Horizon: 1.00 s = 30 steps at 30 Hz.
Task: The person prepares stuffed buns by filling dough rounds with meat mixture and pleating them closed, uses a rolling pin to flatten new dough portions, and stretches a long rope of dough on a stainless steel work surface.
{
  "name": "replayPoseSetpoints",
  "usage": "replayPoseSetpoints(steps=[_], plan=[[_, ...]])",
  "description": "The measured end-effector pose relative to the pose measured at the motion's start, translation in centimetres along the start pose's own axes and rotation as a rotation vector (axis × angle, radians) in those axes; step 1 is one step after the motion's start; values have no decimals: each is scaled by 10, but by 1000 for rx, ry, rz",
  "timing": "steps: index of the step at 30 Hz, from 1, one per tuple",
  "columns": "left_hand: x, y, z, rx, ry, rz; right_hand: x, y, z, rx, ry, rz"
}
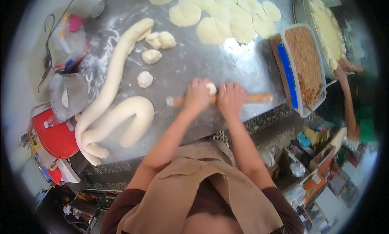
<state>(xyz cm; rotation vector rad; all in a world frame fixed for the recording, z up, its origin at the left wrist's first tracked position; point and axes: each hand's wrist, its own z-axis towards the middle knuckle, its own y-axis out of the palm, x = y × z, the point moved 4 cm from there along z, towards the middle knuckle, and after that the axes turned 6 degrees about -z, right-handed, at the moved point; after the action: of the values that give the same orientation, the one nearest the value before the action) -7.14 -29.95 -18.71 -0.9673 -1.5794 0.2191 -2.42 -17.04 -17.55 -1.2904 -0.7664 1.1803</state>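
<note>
My left hand (pixel 199 95) and my right hand (pixel 231 98) are side by side over a wooden rolling pin (pixel 258 98), blurred, with fingers curled over it. A small dough ball (pixel 211 88) shows between them, against the left fingers; whether it is gripped cannot be told. Left of my hands lie a floured dough ball (pixel 145 79), another dough piece (pixel 151 56) and two touching pieces (pixel 166 40). A long rope of dough (pixel 114 69) curves down the table, beside a folded thick one (pixel 142 109). Flat dough rounds (pixel 214 30) overlap at the far side.
A plastic tub of brown shredded filling (pixel 304 57) stands at the right edge of the metal table (pixel 182 63). Beyond it, another person's hands (pixel 345 68) touch a large round dough-lined pan (pixel 326 30). A flour container (pixel 68 95) and a red stool seat (pixel 56 136) are at left.
</note>
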Motion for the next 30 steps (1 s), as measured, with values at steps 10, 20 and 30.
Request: replayPoseSetpoints(steps=[10, 20, 30], plan=[[-23, -56, -4, -294, -283, -311, -36, 8, 10, -54, -70, 41], [-69, -51, -22, -51, -115, -193, -55, 2, -8, -92, -71, 48], [-68, -58, -56, 141, -85, -65, -66, -4, -32, -152, -108, 39]])
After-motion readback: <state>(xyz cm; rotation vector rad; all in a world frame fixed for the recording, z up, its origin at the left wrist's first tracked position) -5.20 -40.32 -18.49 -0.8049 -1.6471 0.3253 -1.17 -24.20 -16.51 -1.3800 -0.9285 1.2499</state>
